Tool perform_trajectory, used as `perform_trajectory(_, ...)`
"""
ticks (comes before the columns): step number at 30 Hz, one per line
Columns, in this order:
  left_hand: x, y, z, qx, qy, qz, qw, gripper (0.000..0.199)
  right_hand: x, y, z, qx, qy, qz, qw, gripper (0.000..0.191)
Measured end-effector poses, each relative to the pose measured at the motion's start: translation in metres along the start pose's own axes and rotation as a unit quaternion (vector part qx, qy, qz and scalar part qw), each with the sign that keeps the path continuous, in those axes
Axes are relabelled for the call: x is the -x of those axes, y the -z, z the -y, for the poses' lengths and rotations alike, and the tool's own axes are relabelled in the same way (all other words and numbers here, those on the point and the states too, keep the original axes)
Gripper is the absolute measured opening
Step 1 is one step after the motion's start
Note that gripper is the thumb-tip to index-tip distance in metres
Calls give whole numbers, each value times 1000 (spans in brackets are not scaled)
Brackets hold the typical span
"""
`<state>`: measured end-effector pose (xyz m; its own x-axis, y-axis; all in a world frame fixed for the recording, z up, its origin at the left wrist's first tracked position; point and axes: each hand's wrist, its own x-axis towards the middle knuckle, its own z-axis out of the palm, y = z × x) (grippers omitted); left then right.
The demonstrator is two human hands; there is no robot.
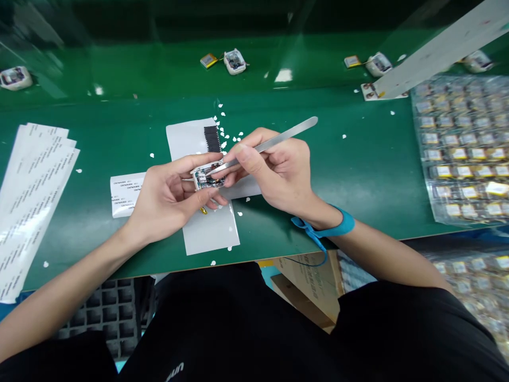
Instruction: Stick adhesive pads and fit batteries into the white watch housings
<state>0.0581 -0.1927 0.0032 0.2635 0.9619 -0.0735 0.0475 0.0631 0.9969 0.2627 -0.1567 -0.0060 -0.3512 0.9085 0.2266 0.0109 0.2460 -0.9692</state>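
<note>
Between the fingers and thumb of my left hand [170, 193] is a small white device housing [201, 179] with its circuit board showing. My right hand [278, 172] grips metal tweezers [284, 133], whose tips touch or hover just over the board; I cannot tell which. Under the hands lie sheets of white backing paper [210, 236], one carrying a block of black strips [212, 139]. A yellow battery edge [203, 210] peeks out below my left fingers. Small white paper bits [223, 144] are scattered near the strips. A blue wrist strap [338, 223] circles my right wrist.
Printed label sheets [35, 196] are stacked at the left. Clear trays of batteries [465, 154] stand at the right. Along the back sit open housings [235, 61] wired to batteries [209, 60]. A pale metal post [437, 50] slants over the back right. A cardboard box [310, 276] is below the table edge.
</note>
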Motion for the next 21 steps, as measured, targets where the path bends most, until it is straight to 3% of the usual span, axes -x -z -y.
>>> perform_trajectory(8,0,-3,-1,18,0,-6,1000,38,0,-2,1,5,-21,-4,1000,47)
perform_trajectory(21,4,-4,0,5,2,-30,1000,32,4,-7,-1,-8,21,-7,1000,40)
